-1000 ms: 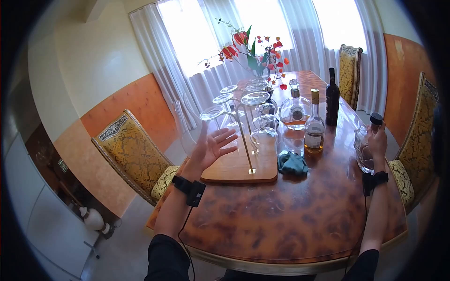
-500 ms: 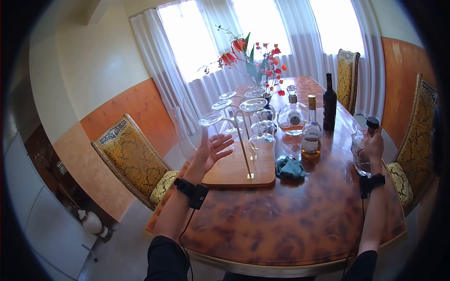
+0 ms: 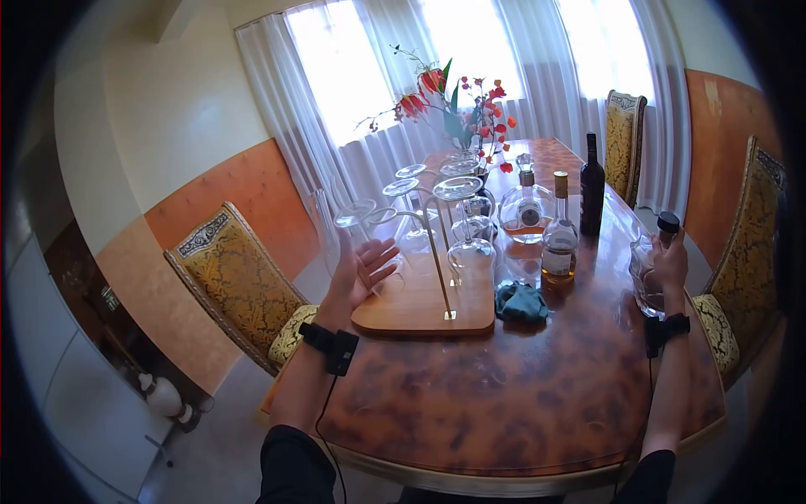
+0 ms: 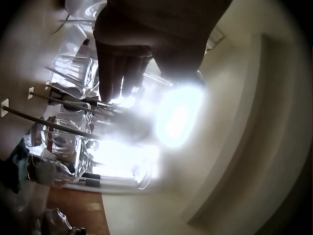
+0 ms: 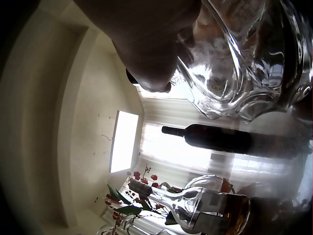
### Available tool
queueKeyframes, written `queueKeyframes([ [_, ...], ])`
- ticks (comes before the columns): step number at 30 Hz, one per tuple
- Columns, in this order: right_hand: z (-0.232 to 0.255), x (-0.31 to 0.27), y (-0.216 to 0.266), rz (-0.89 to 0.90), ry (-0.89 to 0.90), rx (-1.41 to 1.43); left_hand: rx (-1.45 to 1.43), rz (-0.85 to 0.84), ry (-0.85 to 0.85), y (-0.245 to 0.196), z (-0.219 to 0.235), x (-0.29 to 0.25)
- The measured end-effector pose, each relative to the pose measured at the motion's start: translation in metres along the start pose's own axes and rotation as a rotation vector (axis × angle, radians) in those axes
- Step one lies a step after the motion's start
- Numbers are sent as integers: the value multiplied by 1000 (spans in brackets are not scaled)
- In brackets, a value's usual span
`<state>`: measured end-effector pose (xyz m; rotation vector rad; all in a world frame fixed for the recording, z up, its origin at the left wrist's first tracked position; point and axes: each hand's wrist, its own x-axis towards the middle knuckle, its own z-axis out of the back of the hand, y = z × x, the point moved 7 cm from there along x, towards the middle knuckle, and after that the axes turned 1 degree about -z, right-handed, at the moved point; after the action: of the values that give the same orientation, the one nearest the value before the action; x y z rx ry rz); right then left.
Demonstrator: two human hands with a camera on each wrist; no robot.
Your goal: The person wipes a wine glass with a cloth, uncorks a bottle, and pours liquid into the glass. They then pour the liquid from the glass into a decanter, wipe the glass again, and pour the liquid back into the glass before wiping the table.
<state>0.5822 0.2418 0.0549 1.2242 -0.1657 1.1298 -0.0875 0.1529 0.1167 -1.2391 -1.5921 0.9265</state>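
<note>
My left hand [image 3: 363, 273] is at the left side of a wooden rack [image 3: 420, 312], palm turned up and thumb raised. It holds an upside-down wine glass [image 3: 355, 212], whose round foot shows above the thumb; the hand hides part of the glass. Several more stemmed glasses [image 3: 458, 187] hang foot-up on the rack's brass arms. At the right table edge my right hand [image 3: 669, 267] grips a clear glass bottle [image 3: 645, 277] with a black cap [image 3: 668, 222] round its neck. The bottle's sculpted glass [image 5: 244, 58] fills the top of the right wrist view.
A teal cloth [image 3: 521, 302] lies beside the rack. Behind it stand an amber-filled bottle [image 3: 558, 244], a round decanter [image 3: 527, 210] and a dark wine bottle [image 3: 591, 189]. Red flowers [image 3: 487, 118] rise farther back. Patterned chairs [image 3: 239, 277] flank the glossy table [image 3: 504, 403].
My left hand has moved left, and the wine glass's foot has shifted left with it, away from the rack's arm loop. My right hand keeps its grip on the bottle.
</note>
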Motion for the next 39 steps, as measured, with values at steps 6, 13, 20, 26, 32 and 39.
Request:
queueKeyframes([
  [6,8,-4,10,-19,9,-54,108,-146,-122,-19,22,-51],
  [13,8,-2,9,-49,10,-100,669,-426,-12,-43,35,-114],
  [20,-2,12,-11,19,2,-63,1697,-567,222,-20,-43,-163],
  [26,-3,17,-14,55,17,-45,1966,-798,506,35,-91,-178],
  [32,2,12,-4,14,31,-45,2042,-830,661,70,-111,-177],
  [39,9,7,7,-10,15,-135,2120,-960,901,87,-131,-178],
])
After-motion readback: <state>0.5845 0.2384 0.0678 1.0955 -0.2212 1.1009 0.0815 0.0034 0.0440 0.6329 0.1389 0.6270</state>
